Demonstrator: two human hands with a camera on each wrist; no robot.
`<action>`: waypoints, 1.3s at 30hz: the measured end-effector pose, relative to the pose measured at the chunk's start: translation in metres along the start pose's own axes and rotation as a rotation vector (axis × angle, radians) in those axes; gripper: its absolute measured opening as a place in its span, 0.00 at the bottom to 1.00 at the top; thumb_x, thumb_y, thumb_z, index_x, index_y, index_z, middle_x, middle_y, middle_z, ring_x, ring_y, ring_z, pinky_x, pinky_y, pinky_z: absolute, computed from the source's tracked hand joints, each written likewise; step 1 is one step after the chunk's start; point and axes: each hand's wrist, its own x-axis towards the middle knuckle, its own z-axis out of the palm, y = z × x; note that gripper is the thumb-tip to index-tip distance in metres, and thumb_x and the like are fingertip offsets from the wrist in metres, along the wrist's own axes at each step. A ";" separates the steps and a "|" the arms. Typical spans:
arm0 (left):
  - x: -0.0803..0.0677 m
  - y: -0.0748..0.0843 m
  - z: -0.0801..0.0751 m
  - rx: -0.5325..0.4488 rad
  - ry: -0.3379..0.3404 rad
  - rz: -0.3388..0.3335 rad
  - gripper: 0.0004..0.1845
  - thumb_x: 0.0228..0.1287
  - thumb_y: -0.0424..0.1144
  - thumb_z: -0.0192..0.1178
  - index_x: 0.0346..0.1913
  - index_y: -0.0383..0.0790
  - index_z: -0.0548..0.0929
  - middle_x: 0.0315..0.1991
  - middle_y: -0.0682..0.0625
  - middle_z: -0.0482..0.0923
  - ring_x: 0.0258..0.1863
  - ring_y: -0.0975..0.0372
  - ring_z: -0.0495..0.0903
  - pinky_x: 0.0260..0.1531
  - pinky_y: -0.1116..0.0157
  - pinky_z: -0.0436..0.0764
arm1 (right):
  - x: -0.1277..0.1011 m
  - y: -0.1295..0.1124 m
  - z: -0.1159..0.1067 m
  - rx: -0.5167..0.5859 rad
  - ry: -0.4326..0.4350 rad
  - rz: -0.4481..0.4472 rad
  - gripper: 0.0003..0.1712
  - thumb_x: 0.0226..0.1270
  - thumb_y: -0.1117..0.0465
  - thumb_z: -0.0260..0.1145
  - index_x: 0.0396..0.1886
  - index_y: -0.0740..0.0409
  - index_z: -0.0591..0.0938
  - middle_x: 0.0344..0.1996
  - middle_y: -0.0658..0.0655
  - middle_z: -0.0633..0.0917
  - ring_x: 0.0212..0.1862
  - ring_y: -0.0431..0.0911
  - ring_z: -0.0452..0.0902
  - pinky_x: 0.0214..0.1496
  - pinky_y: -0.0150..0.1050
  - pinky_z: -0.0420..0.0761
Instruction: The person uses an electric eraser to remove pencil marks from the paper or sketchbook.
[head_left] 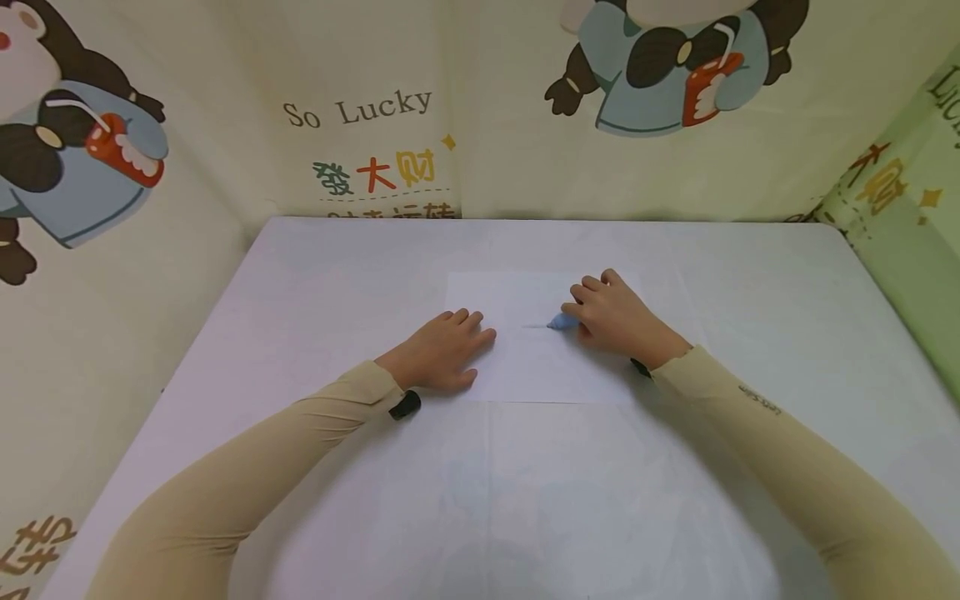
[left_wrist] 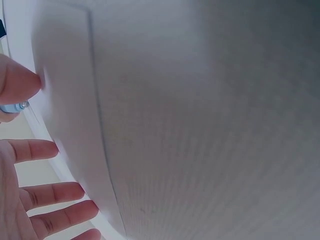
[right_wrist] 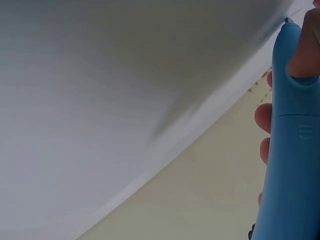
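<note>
A sheet of white paper lies on the white table. My left hand rests on its left part, fingers spread and fingertips touching the sheet. In my right hand, over the right part of the paper, I grip a thick blue 3D pen. The thumb lies on the pen's side near its front, and the other fingers wrap behind it. Its small metal tip is right at the paper and points left. A thin short line runs left from the tip.
The white table reaches back to a cream cloth wall printed with cartoon figures and lettering. More printed cloth stands at the left and right sides. A dark wrist camera band shows under my left wrist.
</note>
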 end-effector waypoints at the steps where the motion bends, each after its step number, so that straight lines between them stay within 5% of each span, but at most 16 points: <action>1: 0.000 0.000 0.000 0.000 0.001 -0.001 0.25 0.58 0.49 0.53 0.58 0.43 0.68 0.50 0.43 0.72 0.47 0.53 0.72 0.50 0.56 0.74 | 0.001 0.000 0.000 0.000 -0.001 -0.001 0.08 0.39 0.69 0.64 0.24 0.56 0.79 0.20 0.55 0.72 0.26 0.50 0.68 0.35 0.47 0.69; 39: -0.002 -0.002 -0.001 0.001 0.018 0.022 0.25 0.59 0.49 0.53 0.57 0.43 0.68 0.51 0.43 0.71 0.46 0.53 0.72 0.49 0.56 0.74 | 0.003 0.007 -0.003 -0.015 -0.022 -0.024 0.06 0.39 0.69 0.64 0.21 0.56 0.78 0.18 0.54 0.72 0.24 0.49 0.67 0.35 0.47 0.70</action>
